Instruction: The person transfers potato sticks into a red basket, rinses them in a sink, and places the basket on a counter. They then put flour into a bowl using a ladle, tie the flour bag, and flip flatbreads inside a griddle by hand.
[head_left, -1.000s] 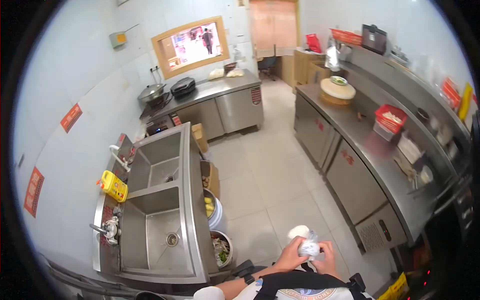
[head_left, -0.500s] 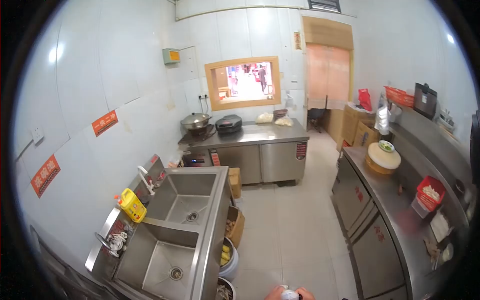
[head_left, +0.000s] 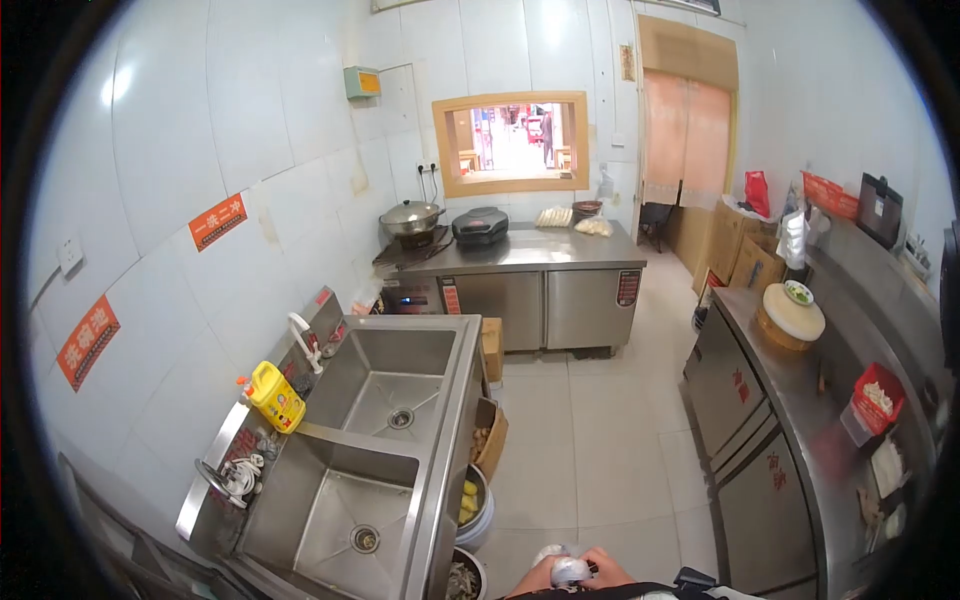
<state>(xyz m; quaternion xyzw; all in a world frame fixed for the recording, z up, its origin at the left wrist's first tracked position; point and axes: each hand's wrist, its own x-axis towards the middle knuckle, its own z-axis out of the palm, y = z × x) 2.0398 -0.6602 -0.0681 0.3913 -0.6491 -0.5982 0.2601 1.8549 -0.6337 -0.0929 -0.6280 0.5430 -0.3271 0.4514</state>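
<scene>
At the bottom edge, my left hand [head_left: 537, 577] and my right hand [head_left: 607, 571] are close together in front of my body. Both are closed around a small whitish, shiny bundle [head_left: 570, 570], which looks like crumpled clear plastic. Its exact kind is too small to tell, and the lower part is cut off by the frame. A black strap or cord [head_left: 650, 590] lies just right of my right hand. Left of my hands stands a bucket [head_left: 466, 575] with greyish contents.
A double steel sink [head_left: 432, 455] with a yellow detergent jug [head_left: 276, 397] lines the left. A steel counter [head_left: 590, 250] with a pot [head_left: 411, 217] stands ahead. Another counter [head_left: 740, 300] on the right holds a round board [head_left: 793, 313] and red basket [head_left: 880, 390]. Tiled floor [head_left: 575, 440] runs between.
My hands and the whitish bundle have come further up into view. The room has shifted right and slightly upward in the picture as my head turned left and down.
</scene>
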